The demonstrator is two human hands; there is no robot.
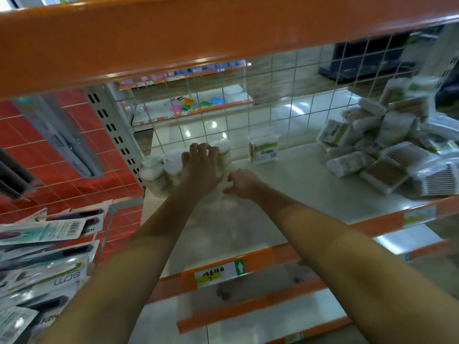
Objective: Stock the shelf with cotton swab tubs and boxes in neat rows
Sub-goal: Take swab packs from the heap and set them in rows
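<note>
My left hand (pixel 201 162) is stretched deep into the white shelf (pixel 293 184), fingers curled over the top of a cotton swab tub (pixel 223 155) that stands at the back against the wire grid (pixel 285 100). More tubs (pixel 159 175) cluster in the left corner. To do this well, I should slide the tub snug beside its neighbours, label forward, keeping the row straight. My right hand (pixel 242 183) hovers just beside it, fingers loosely curled, seemingly holding nothing, though blur makes that uncertain. One swab box (pixel 263 150) stands near; the unsorted pile (pixel 387 147) waits well apart, right.
</note>
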